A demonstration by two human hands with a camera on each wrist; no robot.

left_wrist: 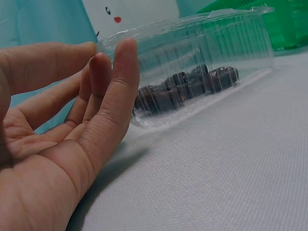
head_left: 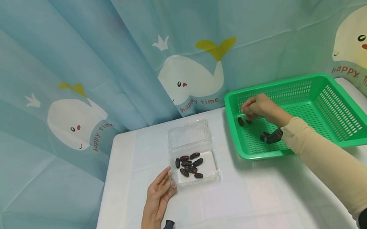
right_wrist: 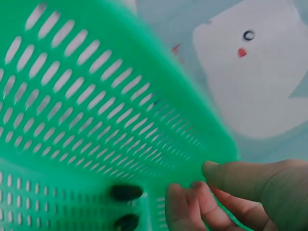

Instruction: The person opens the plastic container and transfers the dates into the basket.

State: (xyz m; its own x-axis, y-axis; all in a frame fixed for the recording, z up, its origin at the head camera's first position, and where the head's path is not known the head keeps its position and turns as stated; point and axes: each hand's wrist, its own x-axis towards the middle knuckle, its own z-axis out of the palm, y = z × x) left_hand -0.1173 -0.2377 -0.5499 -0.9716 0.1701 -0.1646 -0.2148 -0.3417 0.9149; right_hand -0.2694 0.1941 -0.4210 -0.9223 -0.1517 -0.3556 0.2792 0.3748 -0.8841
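Likely moving dates (head_left: 186, 163): in basket (head_left: 235, 134), my right fingers (right_wrist: 178, 207) parted, seemingly empty; left fingers (left_wrist: 122, 77) relaxed, at box (head_left: 209, 166). Next should pinch 1.

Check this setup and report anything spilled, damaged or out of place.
Nothing stands out. The visible dates lie inside the open clear box or the green basket, and neither container looks tipped or damaged.

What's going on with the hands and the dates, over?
Left hand at clear box, dates inside. Right hand over green basket, nothing visibly held. Two more dates in basket. Nothing seen blocking.
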